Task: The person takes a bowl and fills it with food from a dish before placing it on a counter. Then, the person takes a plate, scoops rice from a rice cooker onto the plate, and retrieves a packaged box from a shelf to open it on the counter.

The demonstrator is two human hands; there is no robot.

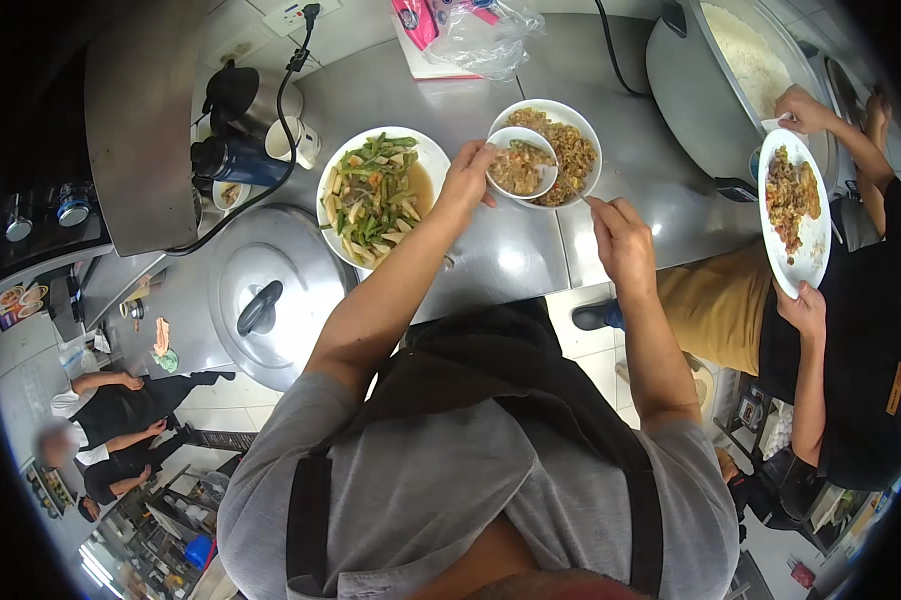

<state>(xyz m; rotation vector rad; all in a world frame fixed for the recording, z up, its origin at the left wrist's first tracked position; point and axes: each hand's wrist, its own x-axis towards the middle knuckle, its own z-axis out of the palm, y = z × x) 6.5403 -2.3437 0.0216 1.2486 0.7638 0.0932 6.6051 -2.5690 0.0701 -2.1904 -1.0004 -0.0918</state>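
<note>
My left hand (465,182) grips a small white bowl (550,187) by its near-left rim. Cooked minced food lies in it, and it is held over a larger white bowl (596,145) of similar brown minced food. Thumb and fingers of my right hand (624,245) are closed at the larger bowl's near-right rim, on what looks like a spoon handle; its other end is hidden in the food. Left of my left hand is a white plate (439,165) of green vegetables and pale strips in sauce.
A large rice cooker (686,110) with rice stands at the right. Beside it a co-worker holds an oval plate (819,245) of minced food. A lidded steel pot (236,260), a mug (306,140) and a black cable (289,110) are at left. Plastic bags (486,40) lie at the back.
</note>
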